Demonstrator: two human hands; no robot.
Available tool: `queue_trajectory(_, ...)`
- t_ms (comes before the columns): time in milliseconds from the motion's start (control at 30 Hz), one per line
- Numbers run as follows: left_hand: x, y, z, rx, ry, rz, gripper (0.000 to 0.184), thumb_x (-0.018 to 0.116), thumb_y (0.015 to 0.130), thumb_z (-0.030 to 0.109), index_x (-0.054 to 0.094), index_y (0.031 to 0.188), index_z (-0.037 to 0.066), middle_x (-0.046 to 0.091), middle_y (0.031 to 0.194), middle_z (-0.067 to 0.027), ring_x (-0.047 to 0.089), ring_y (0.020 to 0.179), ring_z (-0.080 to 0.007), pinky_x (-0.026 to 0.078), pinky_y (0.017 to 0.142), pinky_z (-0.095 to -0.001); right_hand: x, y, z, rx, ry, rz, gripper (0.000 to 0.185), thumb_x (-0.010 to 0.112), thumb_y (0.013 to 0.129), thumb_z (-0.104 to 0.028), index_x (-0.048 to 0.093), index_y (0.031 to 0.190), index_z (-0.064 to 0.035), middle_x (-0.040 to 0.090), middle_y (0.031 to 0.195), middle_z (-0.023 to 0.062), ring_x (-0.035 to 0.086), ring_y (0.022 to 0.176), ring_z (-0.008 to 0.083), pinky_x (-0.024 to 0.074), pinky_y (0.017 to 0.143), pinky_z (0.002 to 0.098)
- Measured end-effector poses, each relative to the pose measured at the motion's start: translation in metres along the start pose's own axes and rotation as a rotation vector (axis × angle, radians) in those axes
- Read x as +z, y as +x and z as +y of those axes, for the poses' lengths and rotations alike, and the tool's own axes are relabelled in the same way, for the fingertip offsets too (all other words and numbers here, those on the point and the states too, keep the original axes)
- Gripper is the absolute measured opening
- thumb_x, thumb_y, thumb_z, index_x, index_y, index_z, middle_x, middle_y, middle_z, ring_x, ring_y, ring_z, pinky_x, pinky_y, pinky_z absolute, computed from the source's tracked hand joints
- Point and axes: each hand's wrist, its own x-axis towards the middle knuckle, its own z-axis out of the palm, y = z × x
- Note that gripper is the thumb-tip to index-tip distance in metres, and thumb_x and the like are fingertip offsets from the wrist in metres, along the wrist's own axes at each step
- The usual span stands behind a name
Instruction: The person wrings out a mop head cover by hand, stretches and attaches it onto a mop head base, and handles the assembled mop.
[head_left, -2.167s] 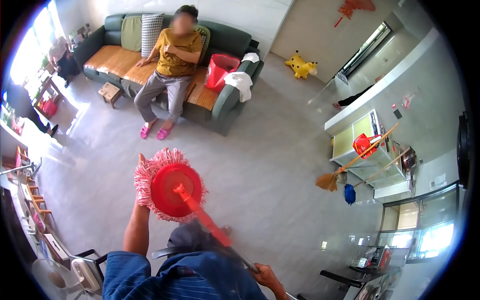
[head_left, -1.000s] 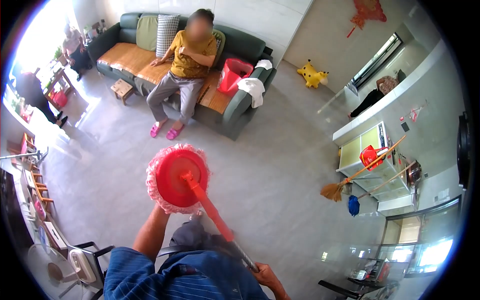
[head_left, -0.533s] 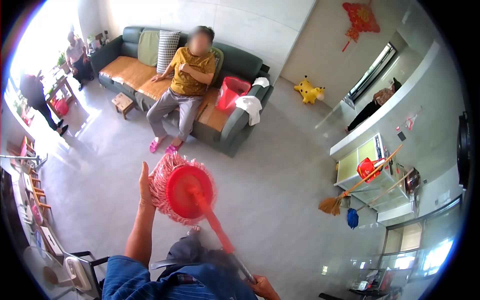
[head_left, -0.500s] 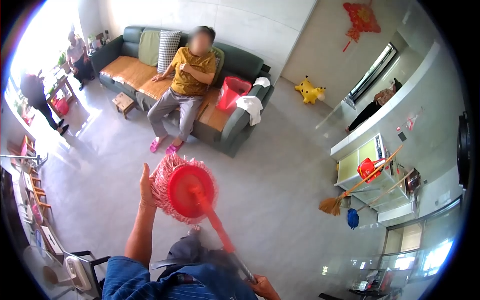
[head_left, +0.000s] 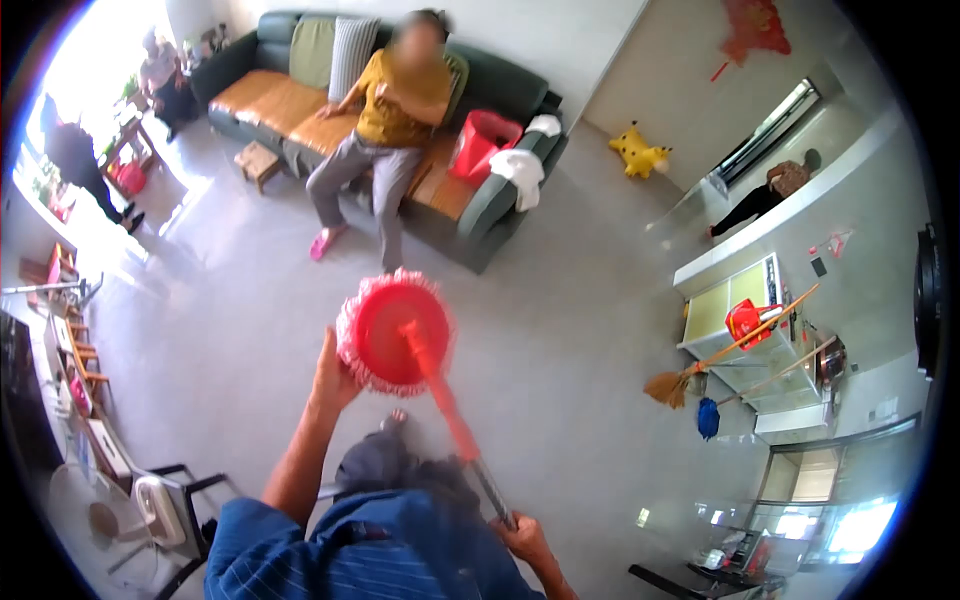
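A mop is raised in front of me, its round red plastic head [head_left: 388, 335] facing me with red-and-white strands around the rim. My left hand [head_left: 335, 372] cups the left edge of that head, thumb side showing and the other fingers hidden behind it. Lower down, my right hand [head_left: 522, 537] is wrapped round the grey metal mop handle [head_left: 488, 495], below its red plastic sleeve. The handle slants from the head down to the right.
A person [head_left: 400, 110] sits on the green sofa [head_left: 490, 220], facing me, beside a red bucket [head_left: 484, 147]. A wooden stool [head_left: 258, 163] stands before it. At right, a straw broom [head_left: 668, 388] and blue mop [head_left: 708, 418] lean by a cabinet [head_left: 730, 300]. A fan [head_left: 100, 520] is lower left.
The mop head has moved up and slightly right in view, its strands now drawn in closer to the rim. My left hand has moved with it. The seated person's feet have shifted.
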Motion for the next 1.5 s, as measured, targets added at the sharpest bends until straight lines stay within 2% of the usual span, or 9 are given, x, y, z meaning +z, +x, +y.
queue_trajectory(467, -0.001, 0.034, 0.044, 0.023, 0.187, 0.036, 0.034, 0.06, 0.1, 0.018, 0.059, 0.128, 0.0, 0.068, 0.118, -0.0143, 0.069, 0.1, -0.0191, 0.059, 0.085, -0.0315, -0.011, -0.01, -0.043, 0.076, 0.044, 0.052, 0.028, 0.076, 0.087, -0.023, 0.063, 0.081, 0.0016, 0.063, 0.067, 0.0162, 0.063, 0.06, 0.0301, 0.0482, 0.056, 0.0381)
queue_trajectory(700, 0.031, 0.039, 0.075, 0.248, 0.448, 0.076, 0.039, 0.061, 0.1, 0.018, 0.056, 0.134, 0.0, 0.067, 0.121, -0.0131, 0.066, 0.107, -0.0186, 0.055, 0.091, -0.0313, 0.001, -0.012, -0.022, -0.111, -0.026, 0.078, 0.021, 0.073, 0.088, -0.018, 0.069, 0.086, 0.0022, 0.058, 0.061, 0.0068, 0.052, 0.057, 0.0105, 0.0456, 0.054, 0.0309)
queue_trajectory(733, 0.034, 0.044, 0.082, 0.292, 0.471, 0.083, 0.039, 0.061, 0.1, 0.018, 0.056, 0.134, 0.001, 0.067, 0.121, -0.0128, 0.065, 0.108, -0.0187, 0.054, 0.092, -0.0318, 0.006, -0.011, -0.004, -0.182, -0.133, 0.095, 0.014, 0.073, 0.089, -0.019, 0.068, 0.084, -0.0066, 0.062, 0.065, 0.0129, 0.063, 0.058, 0.0296, 0.0481, 0.053, 0.0413)
queue_trajectory(833, 0.044, 0.054, 0.092, 0.436, 1.16, 0.11, 0.036, 0.062, 0.099, 0.02, 0.061, 0.131, 0.004, 0.067, 0.122, -0.011, 0.063, 0.11, -0.0197, 0.052, 0.094, -0.0339, 0.009, -0.009, 0.004, -0.263, -0.139, 0.125, 0.017, 0.072, 0.09, -0.024, 0.069, 0.086, -0.0072, 0.059, 0.063, 0.0129, 0.06, 0.056, 0.0324, 0.0459, 0.053, 0.0423)
queue_trajectory(1067, 0.076, 0.085, 0.089, -0.208, 1.436, -0.045, 0.05, 0.064, 0.096, 0.042, 0.067, 0.119, -0.002, 0.073, 0.097, -0.0114, 0.069, 0.088, -0.0174, 0.055, 0.082, -0.031, 0.006, -0.013, -0.021, 0.121, 0.026, 0.024, 0.02, 0.07, 0.089, -0.029, 0.072, 0.089, -0.0091, 0.059, 0.075, 0.0149, 0.062, 0.067, 0.0323, 0.0462, 0.056, 0.0465)
queue_trajectory(1167, 0.043, 0.11, 0.082, -0.085, 1.78, -0.014, 0.037, 0.066, 0.093, 0.036, 0.074, 0.105, 0.002, 0.074, 0.093, -0.0089, 0.066, 0.081, -0.016, 0.053, 0.079, -0.0319, 0.007, -0.016, 0.005, -0.265, -0.327, 0.061, 0.023, 0.07, 0.09, -0.03, 0.071, 0.09, -0.0073, 0.061, 0.075, 0.017, 0.063, 0.068, 0.033, 0.0467, 0.058, 0.0475)
queue_trajectory(1300, 0.02, 0.123, 0.081, 0.078, 1.56, 0.022, 0.025, 0.065, 0.093, 0.023, 0.075, 0.1, 0.001, 0.071, 0.087, -0.0046, 0.063, 0.08, -0.0125, 0.052, 0.076, -0.0294, 0.023, -0.01, 0.015, -0.234, -0.049, 0.196, 0.026, 0.079, 0.084, -0.02, 0.062, 0.074, -0.0035, 0.058, 0.061, 0.019, 0.056, 0.052, 0.0228, 0.0462, 0.053, 0.0405)
queue_trajectory(1400, 0.011, 0.113, 0.079, 0.121, 1.302, 0.191, 0.02, 0.061, 0.093, 0.013, 0.074, 0.105, 0.001, 0.066, 0.084, -0.0002, 0.058, 0.075, -0.0087, 0.049, 0.068, -0.0247, 0.021, -0.015, 0.001, 0.114, -0.148, 0.032, 0.043, 0.063, 0.091, -0.047, 0.065, 0.088, -0.004, 0.063, 0.08, 0.0258, 0.063, 0.078, 0.0454, 0.0471, 0.068, 0.0535)
queue_trajectory(1500, 0.006, 0.094, 0.084, 0.111, 0.913, 0.338, 0.04, 0.061, 0.095, 0.029, 0.064, 0.124, 0.002, 0.069, 0.099, -0.0084, 0.065, 0.089, -0.0171, 0.052, 0.074, -0.0305, 0.025, -0.019, 0.003, -0.093, -0.094, 0.157, 0.031, 0.072, 0.088, -0.028, 0.059, 0.077, -0.0034, 0.059, 0.064, 0.0194, 0.057, 0.056, 0.0391, 0.0464, 0.054, 0.0435)
